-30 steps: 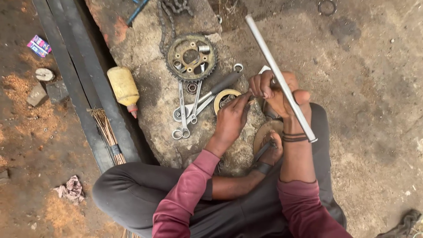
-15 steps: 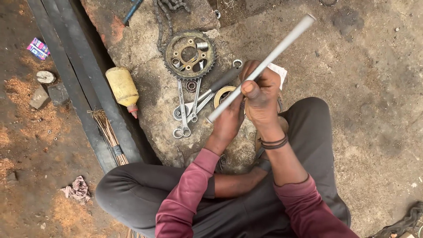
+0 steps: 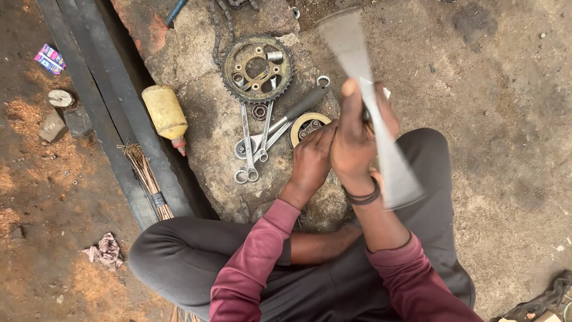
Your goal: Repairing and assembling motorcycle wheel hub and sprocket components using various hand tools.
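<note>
**Around the stone slab**

A toothed sprocket [image 3: 257, 68] lies at the upper middle of the frame, a chain [image 3: 217, 24] running up from it. Below it several spanners [image 3: 253, 146] fan out on the stone slab [image 3: 202, 119]. Left of them rests a yellow oil bottle [image 3: 165, 113]. A bundle of straw [image 3: 146, 176] sits lower left, a crumpled rag [image 3: 106, 250] below it on the dirt.

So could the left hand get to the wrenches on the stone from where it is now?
Probably yes: the left hand sits right beside the wrenches, with bare stone between them. The blurred grey rod is in the right hand, on the far side.
</note>
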